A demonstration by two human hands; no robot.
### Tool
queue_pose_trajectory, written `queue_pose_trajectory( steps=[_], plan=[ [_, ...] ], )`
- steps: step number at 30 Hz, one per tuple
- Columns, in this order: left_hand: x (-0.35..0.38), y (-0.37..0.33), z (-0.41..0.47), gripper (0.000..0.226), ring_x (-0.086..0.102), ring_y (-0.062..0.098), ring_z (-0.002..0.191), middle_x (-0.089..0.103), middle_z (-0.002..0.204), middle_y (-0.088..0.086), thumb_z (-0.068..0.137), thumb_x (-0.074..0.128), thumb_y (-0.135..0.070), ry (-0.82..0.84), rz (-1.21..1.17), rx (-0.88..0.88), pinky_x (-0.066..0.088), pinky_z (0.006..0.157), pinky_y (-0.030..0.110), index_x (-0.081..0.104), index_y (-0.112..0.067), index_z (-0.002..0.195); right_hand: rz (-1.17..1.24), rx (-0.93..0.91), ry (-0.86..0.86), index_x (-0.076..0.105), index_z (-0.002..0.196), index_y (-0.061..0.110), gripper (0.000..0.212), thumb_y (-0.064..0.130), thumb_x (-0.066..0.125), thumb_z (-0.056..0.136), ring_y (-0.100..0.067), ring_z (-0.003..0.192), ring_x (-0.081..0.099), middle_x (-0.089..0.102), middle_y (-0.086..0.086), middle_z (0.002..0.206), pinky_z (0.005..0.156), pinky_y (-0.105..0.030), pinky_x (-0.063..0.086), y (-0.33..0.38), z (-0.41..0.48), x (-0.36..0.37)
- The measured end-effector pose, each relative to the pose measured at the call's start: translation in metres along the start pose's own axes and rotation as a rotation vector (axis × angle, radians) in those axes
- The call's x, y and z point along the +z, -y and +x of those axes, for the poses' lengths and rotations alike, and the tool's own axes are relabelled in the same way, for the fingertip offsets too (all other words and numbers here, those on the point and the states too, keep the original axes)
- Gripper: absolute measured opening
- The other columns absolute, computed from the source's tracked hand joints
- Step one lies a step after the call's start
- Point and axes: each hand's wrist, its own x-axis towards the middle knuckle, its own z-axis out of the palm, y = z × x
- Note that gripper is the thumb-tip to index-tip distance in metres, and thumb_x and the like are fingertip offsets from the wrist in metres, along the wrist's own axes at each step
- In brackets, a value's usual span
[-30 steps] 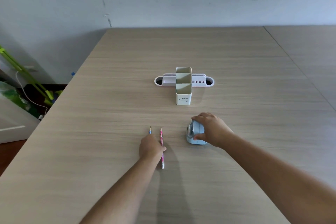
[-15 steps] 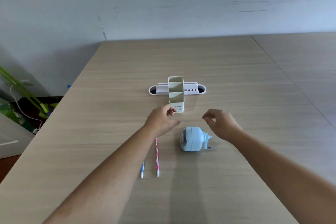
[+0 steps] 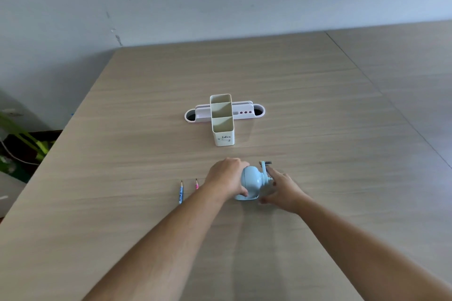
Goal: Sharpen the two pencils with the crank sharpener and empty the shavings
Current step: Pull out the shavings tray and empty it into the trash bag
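A light blue crank sharpener [image 3: 251, 182] stands on the wooden table [image 3: 305, 117], its crank handle [image 3: 265, 166] on the right side pointing up. My left hand [image 3: 226, 178] wraps around the sharpener's left side, fingers over its top. Beside the crank, my right hand [image 3: 281, 187] has its fingers spread, the fingertips touching the handle's base. A blue pencil [image 3: 181, 192] lies to the left with its point away from me. Beside it lies a pink pencil [image 3: 196, 184], mostly hidden under my left wrist.
A cream divided pen holder [image 3: 222, 120] stands behind the sharpener, in front of a white and pink oblong tray [image 3: 244, 111]. The table's left edge drops to a floor with green items [image 3: 22, 139]. A seam [image 3: 381, 95] joins a second table on the right.
My left hand left the pencils and came down on the sharpener's left side. My right hand lifted off the sharpener body and now rests by the crank. The crank handle now points up.
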Motion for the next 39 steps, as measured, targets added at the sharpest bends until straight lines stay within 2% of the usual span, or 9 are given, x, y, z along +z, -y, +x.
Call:
queue_pose_trajectory(
  steps=[3,8,13,18,20,24,27,32,39],
  plan=[
    [0.000,0.001,0.001,0.068,0.053,0.023,0.117,0.061,0.122,-0.001,0.067,0.084,-0.030,0.000,-0.006,-0.008,0.045,0.090,0.034,0.055,-0.026,0.128,0.168,-0.060,0.000,0.052,0.117,0.036,0.079,0.013,0.087,0.050,-0.020,0.099,0.062,0.068,0.004,0.098,0.093,-0.039,0.051,-0.001,0.009,0.005],
    [-0.001,0.000,0.001,0.069,0.053,0.023,0.119,0.061,0.125,-0.001,0.067,0.085,-0.030,0.009,-0.014,-0.016,0.047,0.093,0.037,0.055,-0.025,0.129,0.162,-0.084,-0.005,0.056,0.099,0.031,0.059,0.006,0.086,0.055,0.000,0.075,0.057,0.060,0.018,0.077,0.062,-0.014,0.040,0.005,0.007,0.002],
    [-0.001,0.001,0.000,0.067,0.054,0.023,0.118,0.063,0.123,-0.003,0.066,0.085,-0.030,0.002,-0.028,-0.020,0.047,0.091,0.036,0.057,-0.025,0.127,0.117,-0.093,-0.024,0.062,0.112,0.023,0.065,0.008,0.086,0.053,-0.017,0.094,0.058,0.066,0.005,0.096,0.074,-0.022,0.044,0.000,0.005,-0.011],
    [-0.003,0.000,0.000,0.063,0.056,0.023,0.113,0.066,0.116,-0.002,0.063,0.086,-0.028,-0.006,-0.058,-0.026,0.047,0.086,0.034,0.061,-0.025,0.121,0.031,-0.079,-0.105,0.055,0.101,0.041,0.065,0.009,0.086,0.053,-0.016,0.087,0.055,0.067,0.004,0.107,0.075,-0.024,0.042,-0.038,-0.015,-0.054],
    [-0.002,0.000,-0.001,0.066,0.055,0.023,0.115,0.065,0.118,-0.001,0.063,0.086,-0.028,-0.002,-0.076,-0.038,0.049,0.089,0.035,0.059,-0.026,0.124,0.023,-0.072,-0.131,0.057,0.106,0.038,0.065,0.009,0.086,0.055,-0.018,0.090,0.056,0.066,0.005,0.108,0.077,-0.027,0.045,-0.049,-0.026,-0.069],
    [0.001,-0.003,-0.009,0.080,0.050,0.022,0.125,0.055,0.134,-0.003,0.067,0.084,-0.033,-0.012,-0.081,-0.045,0.043,0.096,0.034,0.047,-0.026,0.136,0.020,-0.122,-0.152,0.057,0.115,0.028,0.066,0.010,0.085,0.058,-0.015,0.094,0.056,0.065,0.009,0.107,0.077,-0.025,0.044,-0.047,-0.039,-0.085],
    [-0.003,-0.008,-0.022,0.108,0.035,0.019,0.140,0.031,0.156,-0.004,0.064,0.085,-0.040,-0.025,-0.167,-0.064,0.033,0.110,0.033,0.021,-0.023,0.151,0.024,-0.232,-0.159,0.057,0.110,0.032,0.064,0.012,0.086,0.057,-0.010,0.089,0.055,0.066,0.008,0.107,0.078,-0.025,0.042,-0.023,-0.036,-0.096],
    [-0.028,-0.001,-0.060,0.108,0.036,0.015,0.139,0.036,0.153,-0.004,0.059,0.089,-0.029,-0.237,-0.424,-0.157,0.032,0.113,0.030,0.027,-0.023,0.148,-0.003,-0.464,-0.023,0.057,0.112,0.033,0.065,0.012,0.086,0.057,-0.014,0.090,0.055,0.065,0.010,0.107,0.081,-0.027,0.046,0.055,-0.020,-0.083],
    [-0.022,0.081,-0.210,0.066,0.060,0.014,0.109,0.064,0.120,-0.003,0.066,0.086,-0.017,-0.618,-0.625,-0.584,0.048,0.088,0.021,0.057,-0.019,0.124,-0.103,-0.841,0.362,0.055,0.112,0.037,0.066,0.010,0.084,0.059,-0.002,0.085,0.053,0.064,0.008,0.110,0.078,-0.024,0.043,0.196,-0.044,0.057]
  ],
)
